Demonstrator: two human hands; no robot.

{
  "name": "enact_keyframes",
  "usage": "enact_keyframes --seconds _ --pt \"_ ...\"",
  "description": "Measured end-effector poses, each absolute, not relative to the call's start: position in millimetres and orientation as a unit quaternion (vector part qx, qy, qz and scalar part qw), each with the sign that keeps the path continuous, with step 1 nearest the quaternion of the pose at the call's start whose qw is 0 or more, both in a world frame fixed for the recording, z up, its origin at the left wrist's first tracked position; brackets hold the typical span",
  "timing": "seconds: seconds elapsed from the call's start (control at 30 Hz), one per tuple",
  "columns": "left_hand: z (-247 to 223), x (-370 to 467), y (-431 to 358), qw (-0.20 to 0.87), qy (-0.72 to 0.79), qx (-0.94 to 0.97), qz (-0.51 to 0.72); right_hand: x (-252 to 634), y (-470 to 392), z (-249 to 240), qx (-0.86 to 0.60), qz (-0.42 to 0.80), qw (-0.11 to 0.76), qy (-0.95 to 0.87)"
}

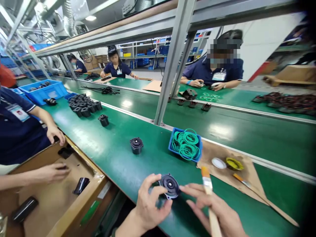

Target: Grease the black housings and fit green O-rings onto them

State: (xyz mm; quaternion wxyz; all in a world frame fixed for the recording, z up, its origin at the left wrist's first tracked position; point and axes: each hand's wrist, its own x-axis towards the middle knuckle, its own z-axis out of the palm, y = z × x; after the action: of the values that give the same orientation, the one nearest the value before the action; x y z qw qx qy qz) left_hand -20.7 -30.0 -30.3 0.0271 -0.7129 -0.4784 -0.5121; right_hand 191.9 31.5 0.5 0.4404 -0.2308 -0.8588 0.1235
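Low in the head view, my left hand has its fingers curled round the left side of a round black motor part above the green bench. My right hand is closed on a wooden-handled brush, its orange bristles pointing up, while its fingertips reach the part's right edge. Beyond them stands a blue bin full of green rings. On brown cardboard to the right are a yellow dish, a white lid and a second brush.
Two black motor parts, one nearer and one farther, stand on the bench, with a cluster of black housings behind. A co-worker's arms reach over a cardboard box at left. A metal post rises beyond the bin.
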Motion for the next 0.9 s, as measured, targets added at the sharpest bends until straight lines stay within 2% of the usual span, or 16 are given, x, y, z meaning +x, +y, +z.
enact_keyframes --seconds 0.1,0.23,0.43,0.63,0.8,0.9 --pt "-32 -18 -32 -0.068 -0.518 -0.687 -0.506 193 29 19 -0.329 0.272 0.5 -0.754" --pt "-36 -16 -29 -0.164 -0.561 -0.65 -0.486 194 25 45 -0.333 0.438 0.523 -0.652" --pt "-37 -17 -25 -0.213 -0.57 -0.629 -0.484 193 21 56 -0.42 0.433 0.464 -0.649" --pt "-35 -18 -27 -0.222 -0.581 -0.627 -0.469 191 19 57 -0.435 0.498 0.483 -0.574" --pt "-35 -18 -27 -0.225 -0.577 -0.624 -0.477 187 22 57 -0.459 0.596 0.373 -0.543" --pt "-34 -18 -27 -0.226 -0.576 -0.622 -0.48 185 21 55 -0.468 0.624 0.341 -0.525"
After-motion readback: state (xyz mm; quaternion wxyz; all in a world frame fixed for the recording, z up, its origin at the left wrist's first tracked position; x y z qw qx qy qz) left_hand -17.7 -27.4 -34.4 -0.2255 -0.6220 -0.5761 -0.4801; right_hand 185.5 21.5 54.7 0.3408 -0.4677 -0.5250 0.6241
